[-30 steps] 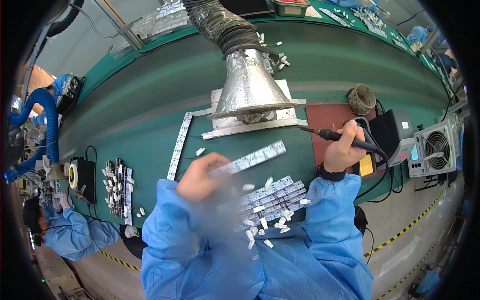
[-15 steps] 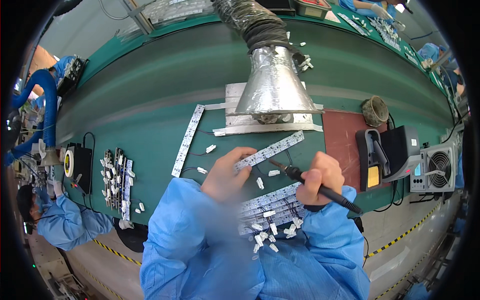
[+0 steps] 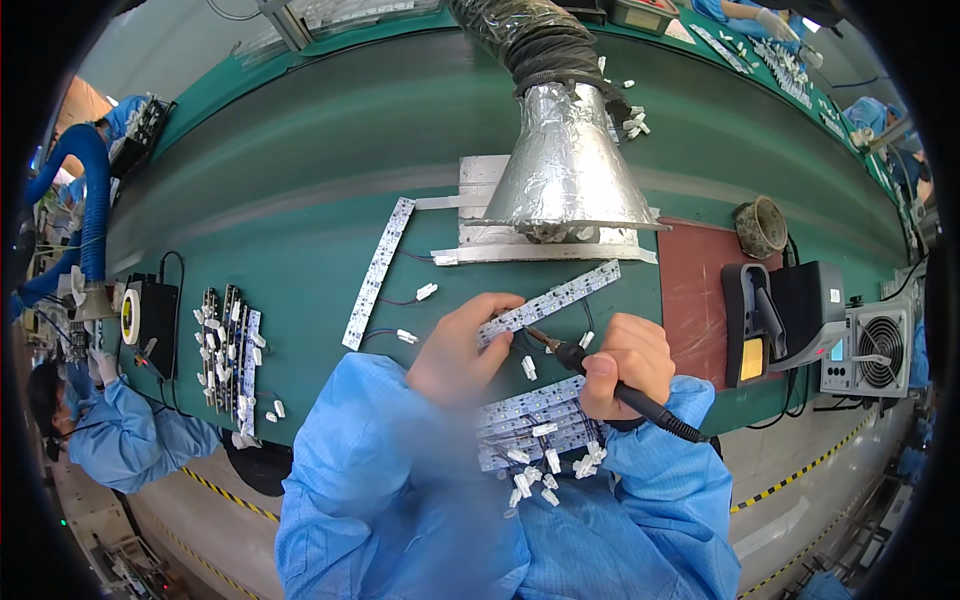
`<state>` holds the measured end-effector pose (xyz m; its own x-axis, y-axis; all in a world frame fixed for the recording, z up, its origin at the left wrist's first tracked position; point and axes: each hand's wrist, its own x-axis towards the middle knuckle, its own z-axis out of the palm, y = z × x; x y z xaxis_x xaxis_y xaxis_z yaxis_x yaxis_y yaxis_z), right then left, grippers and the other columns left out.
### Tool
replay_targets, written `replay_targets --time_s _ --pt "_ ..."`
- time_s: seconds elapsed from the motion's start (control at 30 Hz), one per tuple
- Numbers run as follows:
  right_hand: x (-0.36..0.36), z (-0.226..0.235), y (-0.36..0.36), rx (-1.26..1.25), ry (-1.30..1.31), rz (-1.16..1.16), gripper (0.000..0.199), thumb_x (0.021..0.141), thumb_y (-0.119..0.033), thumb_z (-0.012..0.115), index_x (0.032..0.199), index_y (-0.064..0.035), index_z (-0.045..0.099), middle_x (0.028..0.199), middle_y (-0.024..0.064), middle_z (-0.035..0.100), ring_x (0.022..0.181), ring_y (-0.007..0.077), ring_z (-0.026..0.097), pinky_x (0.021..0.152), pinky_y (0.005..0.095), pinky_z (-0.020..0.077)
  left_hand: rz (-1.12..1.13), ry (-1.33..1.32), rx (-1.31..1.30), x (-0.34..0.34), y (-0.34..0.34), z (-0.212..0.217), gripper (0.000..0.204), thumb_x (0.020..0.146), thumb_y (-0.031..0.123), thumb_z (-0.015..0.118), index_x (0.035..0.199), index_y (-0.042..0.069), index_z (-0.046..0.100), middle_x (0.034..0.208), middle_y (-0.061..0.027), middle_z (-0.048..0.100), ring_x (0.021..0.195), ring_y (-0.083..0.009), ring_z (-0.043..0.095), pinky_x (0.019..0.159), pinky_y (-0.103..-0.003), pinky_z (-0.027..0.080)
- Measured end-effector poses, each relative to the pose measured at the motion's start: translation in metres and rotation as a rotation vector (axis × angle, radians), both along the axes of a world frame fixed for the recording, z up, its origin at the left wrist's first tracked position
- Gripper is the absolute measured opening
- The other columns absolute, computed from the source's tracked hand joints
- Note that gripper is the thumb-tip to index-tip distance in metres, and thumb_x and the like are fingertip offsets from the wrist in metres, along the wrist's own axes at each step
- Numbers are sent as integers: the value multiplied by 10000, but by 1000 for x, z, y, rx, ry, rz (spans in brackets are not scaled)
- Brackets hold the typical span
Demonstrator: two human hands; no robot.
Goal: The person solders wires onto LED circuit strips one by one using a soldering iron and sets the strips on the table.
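My left hand point(image 3: 462, 345) pinches the near end of a narrow white circuit board strip point(image 3: 560, 297), tilted up toward the right. In my right hand point(image 3: 634, 368) is a soldering iron point(image 3: 655, 408) with a black handle. Its tip meets the strip's lower edge close to my left fingers; whether it touches I cannot tell. Wires with white connectors, such as this connector point(image 3: 529, 368), hang by the strip. Below lies a stack of similar strips point(image 3: 535, 405) with several white connectors bunched at its near side. Another strip point(image 3: 380, 270) lies left of my hands.
A foil-covered fume hood point(image 3: 570, 165) hangs ahead over a pale board. To the right are a red mat point(image 3: 692, 300), a round pot point(image 3: 760, 227), a soldering stand point(image 3: 745, 325) and a station with a fan point(image 3: 878, 345). More strips point(image 3: 252, 370) and a black device point(image 3: 152, 330) lie left. Co-workers sit nearby.
The soldering iron's tip has moved left along the strip's lower edge, closer to my left fingers. My left hand keeps its hold. The whole view has shifted slightly.
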<state>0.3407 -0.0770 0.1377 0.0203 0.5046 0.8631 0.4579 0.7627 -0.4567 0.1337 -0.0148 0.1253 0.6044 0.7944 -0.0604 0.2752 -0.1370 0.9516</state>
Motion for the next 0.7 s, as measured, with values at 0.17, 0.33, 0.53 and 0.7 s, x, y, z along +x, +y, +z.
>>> replay_targets --time_s 0.17,0.33,0.53,0.7 --pt "0 4 0 -8 -17 4 308 881 37 635 685 -41 411 565 44 438 432 197 392 421 331 295 9 -2 20 1 0 -1 368 903 12 599 1270 -9 621 1147 -176 701 1085 -299 684 959 -374 517" --pt "-1 3 0 -6 -13 2 308 878 36 641 687 -42 412 569 45 443 437 199 400 422 331 300 -27 9 48 -1 1 -3 368 935 -25 605 1302 -14 577 1132 -163 698 1062 -234 674 945 -339 513" --pt "-2 2 1 -24 -28 11 309 879 34 645 690 -41 412 573 47 437 443 205 405 427 335 303 -21 26 39 -1 1 -1 367 936 -25 606 1302 -22 576 1130 -161 698 1061 -232 674 945 -338 513" --pt "-2 1 3 7 -25 20 232 900 8 619 703 -12 499 533 47 432 416 176 360 415 333 260 -19 17 47 -1 1 -4 368 940 -25 604 1306 -25 574 1126 -160 698 1058 -231 674 943 -339 514"
